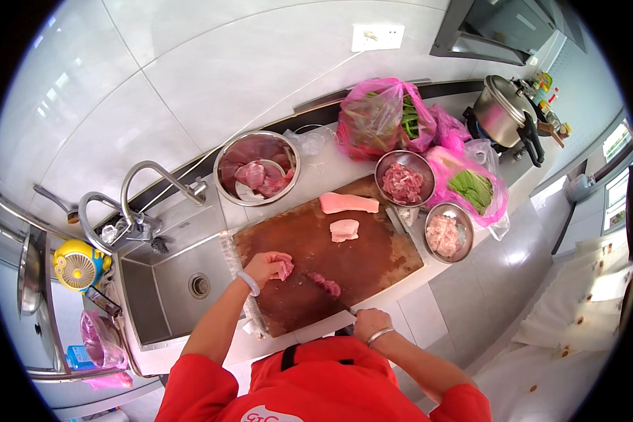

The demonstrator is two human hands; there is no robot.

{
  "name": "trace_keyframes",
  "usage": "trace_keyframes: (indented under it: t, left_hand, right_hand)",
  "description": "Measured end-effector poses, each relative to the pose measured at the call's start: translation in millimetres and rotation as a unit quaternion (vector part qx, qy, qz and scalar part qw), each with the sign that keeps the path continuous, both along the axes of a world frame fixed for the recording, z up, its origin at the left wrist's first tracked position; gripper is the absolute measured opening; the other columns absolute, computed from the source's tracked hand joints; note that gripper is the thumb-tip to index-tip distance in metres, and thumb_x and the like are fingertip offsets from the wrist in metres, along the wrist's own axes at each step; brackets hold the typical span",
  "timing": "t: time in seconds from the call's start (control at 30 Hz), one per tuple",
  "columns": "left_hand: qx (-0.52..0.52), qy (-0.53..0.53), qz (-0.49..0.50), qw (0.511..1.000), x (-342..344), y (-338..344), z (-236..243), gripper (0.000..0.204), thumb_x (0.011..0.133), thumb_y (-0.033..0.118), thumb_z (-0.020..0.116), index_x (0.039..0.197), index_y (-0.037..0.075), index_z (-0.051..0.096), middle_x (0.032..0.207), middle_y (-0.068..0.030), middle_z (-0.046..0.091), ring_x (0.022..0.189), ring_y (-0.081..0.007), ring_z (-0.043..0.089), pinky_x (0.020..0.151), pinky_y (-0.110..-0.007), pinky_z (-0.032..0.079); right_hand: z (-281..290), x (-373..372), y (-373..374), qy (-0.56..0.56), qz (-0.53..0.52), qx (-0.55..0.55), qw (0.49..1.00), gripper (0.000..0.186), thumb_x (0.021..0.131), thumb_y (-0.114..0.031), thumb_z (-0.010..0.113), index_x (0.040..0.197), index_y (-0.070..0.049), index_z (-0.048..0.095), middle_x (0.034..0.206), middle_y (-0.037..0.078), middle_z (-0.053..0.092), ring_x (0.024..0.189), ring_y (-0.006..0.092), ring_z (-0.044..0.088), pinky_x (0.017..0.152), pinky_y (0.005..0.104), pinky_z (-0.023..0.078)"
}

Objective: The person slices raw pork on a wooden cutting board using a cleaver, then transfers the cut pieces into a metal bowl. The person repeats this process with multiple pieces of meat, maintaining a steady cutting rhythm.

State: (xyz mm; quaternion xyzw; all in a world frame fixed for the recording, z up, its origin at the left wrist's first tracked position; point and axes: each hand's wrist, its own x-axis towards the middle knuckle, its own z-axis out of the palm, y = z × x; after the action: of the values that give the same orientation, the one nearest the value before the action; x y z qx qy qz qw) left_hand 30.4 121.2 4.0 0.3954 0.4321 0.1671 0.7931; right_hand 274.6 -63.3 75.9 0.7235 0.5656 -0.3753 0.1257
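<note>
My left hand (266,267) grips a piece of red meat (283,269) over the brown cutting board (281,239). A thin row of darker red meat (325,285) lies on the board to its right. My right hand (371,325) is closed on a knife (352,309) at the board's front edge; most of the blade is hard to make out. Farther back on the board lie a long pale pink slab (349,203) and a shorter pale piece (344,229).
Steel bowls of meat (264,176), minced meat (403,184) and pale meat (444,236) surround the board. Pink bags of greens (373,119) sit behind. A pressure cooker (499,119) stands at right. A sink (158,292), faucet (155,167) and yellow fan (77,264) are at left.
</note>
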Motion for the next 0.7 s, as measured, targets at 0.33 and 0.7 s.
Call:
trace_keyframes:
  t: [0.33, 0.7]
  left_hand:
    - [0.477, 0.382, -0.047, 0.791, 43, -63, 18, 0.018, 0.074, 0.009, 0.062, 0.085, 0.004, 0.048, 0.087, -0.0146, 0.057, 0.085, -0.0299, 0.057, 0.069, -0.040, 0.049]
    - [0.043, 0.140, 0.130, 0.981, 8, -41, 2, 0.015, 0.084, 0.009, 0.059, 0.091, 0.003, 0.047, 0.077, -0.0088, 0.062, 0.070, -0.0180, 0.065, 0.053, -0.027, 0.050]
  right_hand:
    - [-9, -5, 1, 0.048, -0.045, 0.027, 0.997, 0.026, 0.077, -0.019, 0.048, 0.086, -0.001, 0.064, 0.085, 0.023, 0.063, 0.084, 0.0383, 0.061, 0.078, 0.0439, 0.049]
    - [-17, -6, -1, 0.121, -0.020, 0.036, 0.992, 0.029, 0.075, -0.021, 0.047, 0.082, 0.000, 0.064, 0.083, 0.024, 0.062, 0.082, 0.0392, 0.059, 0.079, 0.0441, 0.047]
